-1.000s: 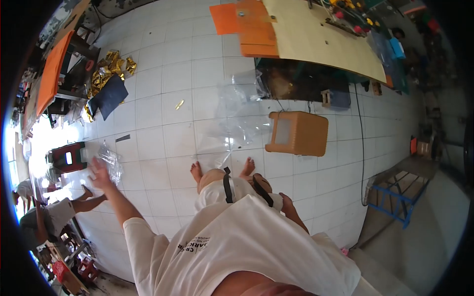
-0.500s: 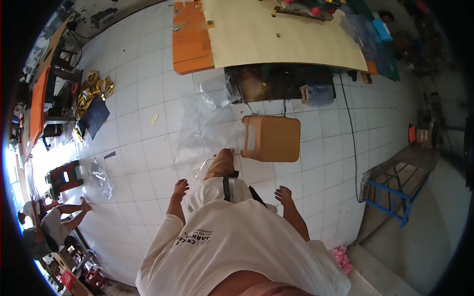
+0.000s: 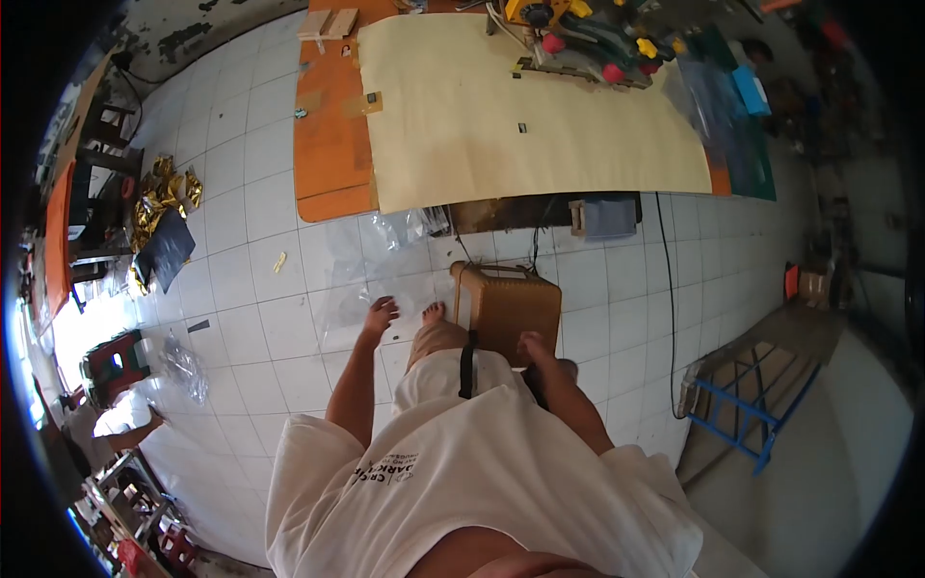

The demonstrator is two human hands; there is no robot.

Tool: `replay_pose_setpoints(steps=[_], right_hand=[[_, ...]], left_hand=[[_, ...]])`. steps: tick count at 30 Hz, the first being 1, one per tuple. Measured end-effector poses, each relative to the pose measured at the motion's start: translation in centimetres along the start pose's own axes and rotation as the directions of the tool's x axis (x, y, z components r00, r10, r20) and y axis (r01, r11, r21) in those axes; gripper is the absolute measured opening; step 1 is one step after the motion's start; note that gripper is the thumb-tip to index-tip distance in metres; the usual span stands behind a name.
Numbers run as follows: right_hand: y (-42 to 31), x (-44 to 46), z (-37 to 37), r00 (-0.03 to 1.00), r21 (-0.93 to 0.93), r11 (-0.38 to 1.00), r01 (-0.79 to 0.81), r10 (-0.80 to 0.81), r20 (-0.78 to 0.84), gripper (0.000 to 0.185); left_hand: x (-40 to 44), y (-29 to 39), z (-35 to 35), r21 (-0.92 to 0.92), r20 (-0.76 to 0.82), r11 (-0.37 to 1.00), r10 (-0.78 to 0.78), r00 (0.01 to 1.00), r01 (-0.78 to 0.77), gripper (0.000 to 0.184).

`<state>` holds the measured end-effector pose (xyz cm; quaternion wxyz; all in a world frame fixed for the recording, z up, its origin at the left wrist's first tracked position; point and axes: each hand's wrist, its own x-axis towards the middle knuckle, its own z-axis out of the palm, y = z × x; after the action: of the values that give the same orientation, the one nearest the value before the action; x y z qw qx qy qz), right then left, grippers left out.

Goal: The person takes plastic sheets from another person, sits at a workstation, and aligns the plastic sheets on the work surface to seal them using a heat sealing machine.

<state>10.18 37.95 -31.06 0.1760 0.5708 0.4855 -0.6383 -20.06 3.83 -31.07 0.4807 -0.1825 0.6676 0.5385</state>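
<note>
My left hand (image 3: pixel 383 313) hangs in front of me over the tiled floor, fingers loosely bent and apart, with nothing in it. Beneath and beyond it lies clear plastic sheeting (image 3: pixel 361 279). My right hand (image 3: pixel 533 349) appears in front of a tan plastic stool (image 3: pixel 520 306), fingers curled in and no object visible in them. Whether it touches the stool I cannot tell. The stool stands on the floor near the front edge of a worktable.
The worktable has an orange top (image 3: pixel 332 178) partly covered by a cream sheet (image 3: pixel 453 135). A machine with red and yellow knobs (image 3: pixel 597 48) stands on it. A black cable (image 3: pixel 667 289) runs across the floor. On the right is a blue metal frame (image 3: pixel 742 424); a person (image 3: pixel 120 424) is at the left.
I have moved forward, so the table and stool are nearer. My left hand has swung forward; my right hand has come inward in front of the stool, its fingers now curled.
</note>
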Motion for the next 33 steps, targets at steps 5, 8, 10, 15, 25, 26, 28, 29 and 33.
replay_pose_setpoints(steps=[5,8,10,15,25,26,28,29,33], right_hand=[[-7.4,2.9,-2.8,0.998,-0.309,0.95,0.039,-0.055,-0.042,0.032],[-14.6,0.9,-3.8,0.962,-0.683,0.718,0.137,-0.26,-0.08,0.053],[-14.0,5.2,-6.5,0.923,-0.775,0.58,0.25,-0.386,0.009,0.072],[-8.8,24.8,-12.2,0.912,-0.82,0.407,0.402,-0.259,0.318,0.109],[-13.3,27.1,-10.5,0.732,-0.733,0.095,0.674,0.047,0.679,0.065],[-13.7,27.8,-11.0,0.681,-0.679,0.062,0.732,-0.025,0.732,0.058],[-14.9,29.8,-12.2,0.609,-0.61,-0.002,0.792,-0.057,0.791,0.049],[-17.5,28.4,-12.1,0.626,-0.626,0.014,0.78,-0.02,0.78,0.052],[-22.9,27.1,-12.3,0.606,-0.605,0.042,0.795,-0.005,0.796,0.055]], left_hand=[[7.3,-1.6,9.7,0.212,0.52,0.842,0.333,0.787,-0.497,0.04],[13.0,-6.7,14.8,0.544,0.578,0.526,0.329,0.747,-0.653,0.038],[11.9,-5.9,18.1,0.609,0.311,0.749,0.078,0.947,-0.262,0.046],[16.4,-6.6,28.1,0.546,-0.119,0.817,-0.142,0.983,0.184,0.071],[15.3,-4.6,28.9,0.428,-0.031,0.887,-0.176,0.984,0.173,0.103],[15.3,-4.2,29.2,0.461,-0.031,0.879,-0.127,0.991,0.126,0.099],[18.9,-6.3,29.9,0.486,-0.019,0.869,-0.101,0.995,0.097,0.093],[20.2,-7.1,30.1,0.514,-0.003,0.855,-0.074,0.997,0.065,0.088],[17.4,0.7,31.6,0.607,0.12,0.795,-0.081,0.99,-0.009,0.092]])
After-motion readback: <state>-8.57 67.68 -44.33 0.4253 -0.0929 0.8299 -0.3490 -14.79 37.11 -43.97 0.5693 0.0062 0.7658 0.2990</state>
